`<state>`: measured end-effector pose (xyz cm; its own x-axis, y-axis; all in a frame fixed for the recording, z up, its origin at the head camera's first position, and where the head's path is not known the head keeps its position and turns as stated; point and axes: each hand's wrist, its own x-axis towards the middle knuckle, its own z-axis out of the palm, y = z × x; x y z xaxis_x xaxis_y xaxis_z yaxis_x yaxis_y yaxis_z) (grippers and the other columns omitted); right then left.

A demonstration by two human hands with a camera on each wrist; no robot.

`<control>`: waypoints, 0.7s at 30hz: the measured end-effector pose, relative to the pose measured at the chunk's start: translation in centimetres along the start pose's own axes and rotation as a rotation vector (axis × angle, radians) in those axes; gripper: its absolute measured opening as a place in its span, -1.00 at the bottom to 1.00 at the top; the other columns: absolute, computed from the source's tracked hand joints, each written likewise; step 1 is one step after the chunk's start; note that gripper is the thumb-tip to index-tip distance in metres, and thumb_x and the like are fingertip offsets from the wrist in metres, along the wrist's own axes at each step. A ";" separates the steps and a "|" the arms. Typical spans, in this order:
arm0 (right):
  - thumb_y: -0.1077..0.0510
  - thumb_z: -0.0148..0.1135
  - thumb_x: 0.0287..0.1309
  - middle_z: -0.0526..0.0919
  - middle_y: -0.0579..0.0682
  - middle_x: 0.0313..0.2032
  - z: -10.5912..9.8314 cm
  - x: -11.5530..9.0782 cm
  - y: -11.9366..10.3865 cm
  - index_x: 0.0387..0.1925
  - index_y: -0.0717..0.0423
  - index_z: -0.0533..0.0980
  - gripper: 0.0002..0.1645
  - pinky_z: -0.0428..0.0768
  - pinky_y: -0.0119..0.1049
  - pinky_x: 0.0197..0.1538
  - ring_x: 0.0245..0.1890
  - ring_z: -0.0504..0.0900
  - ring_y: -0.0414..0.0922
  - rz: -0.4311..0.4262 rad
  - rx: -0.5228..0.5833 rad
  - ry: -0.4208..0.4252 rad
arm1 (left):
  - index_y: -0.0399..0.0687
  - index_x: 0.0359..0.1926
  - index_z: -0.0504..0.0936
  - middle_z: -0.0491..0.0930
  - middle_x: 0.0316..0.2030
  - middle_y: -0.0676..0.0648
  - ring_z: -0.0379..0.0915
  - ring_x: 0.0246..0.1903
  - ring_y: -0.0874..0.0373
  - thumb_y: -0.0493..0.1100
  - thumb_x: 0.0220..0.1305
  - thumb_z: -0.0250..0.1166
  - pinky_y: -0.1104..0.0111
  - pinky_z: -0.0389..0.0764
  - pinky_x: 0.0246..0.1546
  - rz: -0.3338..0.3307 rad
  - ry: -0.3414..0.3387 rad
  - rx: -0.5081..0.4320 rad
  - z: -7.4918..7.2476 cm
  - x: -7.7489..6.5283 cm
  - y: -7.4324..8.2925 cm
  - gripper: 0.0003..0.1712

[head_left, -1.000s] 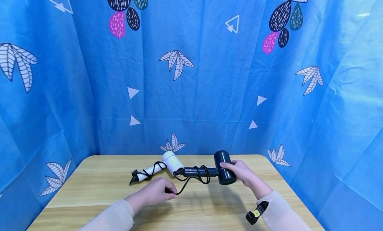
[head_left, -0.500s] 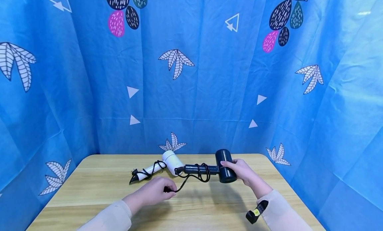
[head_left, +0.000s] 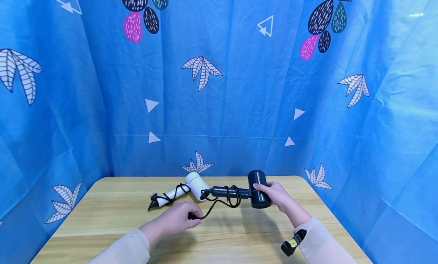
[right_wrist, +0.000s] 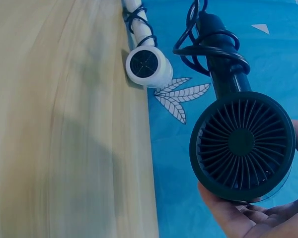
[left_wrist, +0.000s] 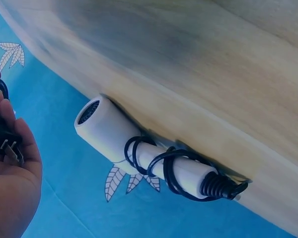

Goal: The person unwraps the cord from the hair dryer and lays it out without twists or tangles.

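A black hair dryer (head_left: pixel 259 190) is held above the table by my right hand (head_left: pixel 275 195), which grips its barrel. Its slatted round end (right_wrist: pixel 242 144) faces the right wrist camera. Loops of black cord (head_left: pixel 234 197) wind round the handle and run down to my left hand (head_left: pixel 179 217). That hand holds the cord's plug (left_wrist: pixel 9 144), prongs showing in the left wrist view between palm and fingers. Behind lies a white hair dryer (head_left: pixel 197 186), its own cord wrapped round the handle. In the head view the black handle's end overlaps the white barrel.
Both dryers are over a pale wooden table (head_left: pixel 113 218), the white one near its far edge. A blue patterned curtain (head_left: pixel 219 104) surrounds the table at the back and sides. A black strap with a small device (head_left: pixel 293 243) is on the right wrist.
The black dryer has shifted slightly to the right with my right hand. My left hand keeps the plug and has moved very little. The white dryer has stayed in place.
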<state>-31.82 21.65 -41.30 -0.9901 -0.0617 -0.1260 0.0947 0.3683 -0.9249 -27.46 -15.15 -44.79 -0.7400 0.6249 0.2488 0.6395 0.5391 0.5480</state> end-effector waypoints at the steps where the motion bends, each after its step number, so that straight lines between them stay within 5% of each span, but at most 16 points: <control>1: -0.25 0.28 0.26 0.61 0.33 0.00 0.0 0.0 0.0 0.26 0.52 0.27 -0.03 0.66 0.02 -0.01 -0.09 0.69 0.09 0.002 -0.001 0.004 | 0.07 -0.23 0.74 0.60 -0.37 0.36 0.50 -0.32 0.44 -0.12 0.26 0.42 0.40 0.60 -0.22 0.000 -0.002 0.000 -0.1 0.0 0.1 -0.93; 21: -0.29 0.30 0.21 0.59 0.34 0.03 -0.1 0.3 0.6 0.26 0.50 0.29 0.01 0.65 0.02 0.01 -0.07 0.68 0.09 0.026 -0.029 0.042 | 0.19 -0.20 0.76 0.67 -0.25 0.32 0.55 -0.22 0.40 -0.11 0.29 0.40 0.38 0.62 -0.16 0.044 0.020 0.052 -1.9 0.5 2.0 -0.92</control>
<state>-32.11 21.94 -41.83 -0.9909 -0.0131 -0.1342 0.1181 0.3963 -0.9105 -26.95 -14.87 -42.09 -0.7149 0.6373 0.2876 0.6808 0.5408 0.4940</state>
